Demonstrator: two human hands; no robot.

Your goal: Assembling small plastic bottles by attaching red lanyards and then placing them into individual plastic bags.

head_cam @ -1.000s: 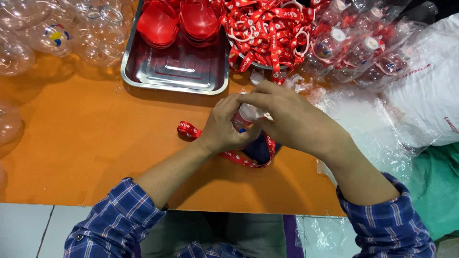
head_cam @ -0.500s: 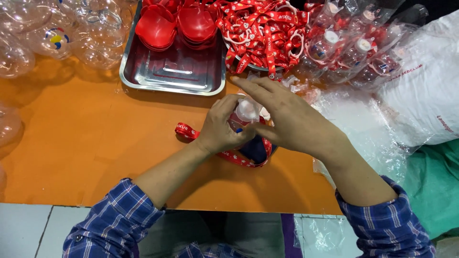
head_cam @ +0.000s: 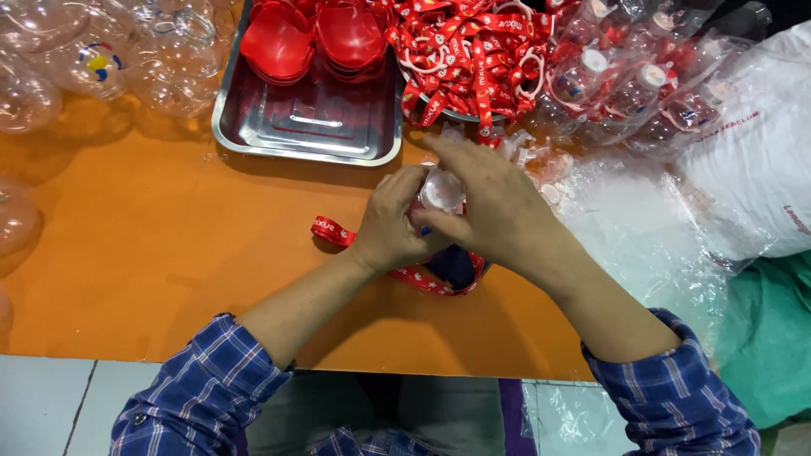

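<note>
I see an orange worktop (head_cam: 144, 253) carrying a steel tray (head_cam: 312, 127) and red lanyards (head_cam: 481, 51). My left hand (head_cam: 393, 224) and right hand (head_cam: 494, 211) both grasp a small white-capped bottle (head_cam: 441, 190) above it; they have barely shifted since earlier.
</note>
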